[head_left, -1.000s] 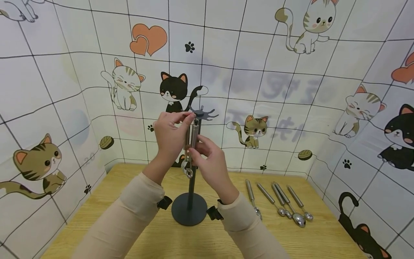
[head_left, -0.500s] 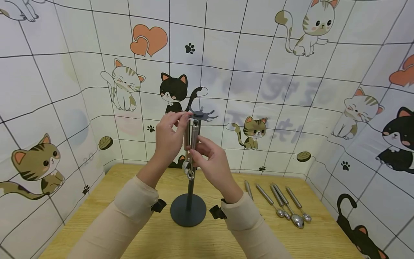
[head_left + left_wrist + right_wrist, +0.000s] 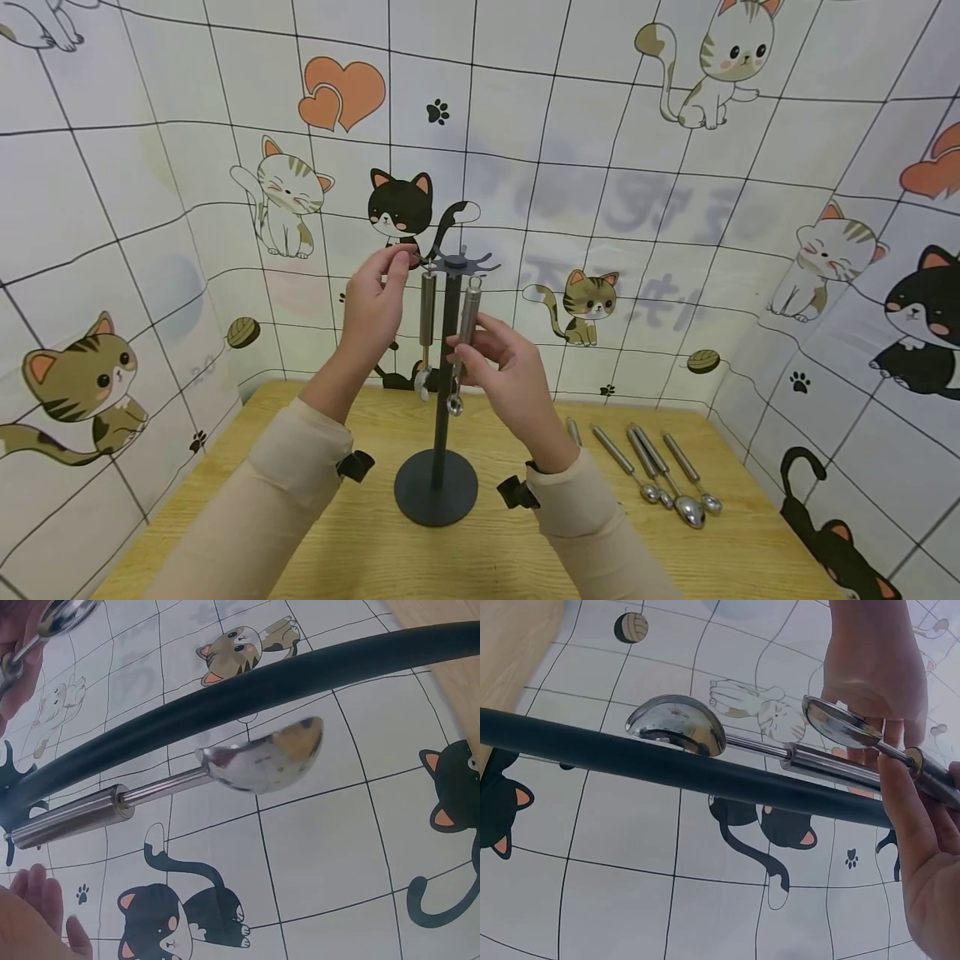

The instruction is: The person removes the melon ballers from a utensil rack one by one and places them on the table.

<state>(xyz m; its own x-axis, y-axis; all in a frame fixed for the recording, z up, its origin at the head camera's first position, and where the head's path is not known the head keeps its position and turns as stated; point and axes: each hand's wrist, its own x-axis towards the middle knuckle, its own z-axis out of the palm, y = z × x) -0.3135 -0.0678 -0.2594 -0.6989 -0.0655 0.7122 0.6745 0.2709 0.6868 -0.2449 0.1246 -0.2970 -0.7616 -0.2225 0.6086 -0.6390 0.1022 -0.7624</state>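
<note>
A dark rack (image 3: 437,492) with a round base and a crown of hooks (image 3: 456,265) stands on the table. From its left side hangs a steel scoop (image 3: 427,310), whose deep round bowl shows in the left wrist view. Just left of that hook is my left hand (image 3: 372,302); its fingers (image 3: 34,889) are extended and apart from the scoop in the left wrist view. My right hand (image 3: 512,367) pinches a second, small-bowled scoop (image 3: 470,310) by its handle, bowl down, at the pole's right side. In the right wrist view its bowl (image 3: 840,724) is plain.
Several steel scoops and spoons (image 3: 652,462) lie on the wooden table (image 3: 330,533) to the right, handles pointing away. Part of one is hidden behind the right forearm. A cat-patterned cloth (image 3: 570,150) encloses the table's back and sides.
My left hand has drawn back left, off the hanging scoop's top. My right hand has carried the small-bowled scoop rightward, from in front of the pole to its right side.
</note>
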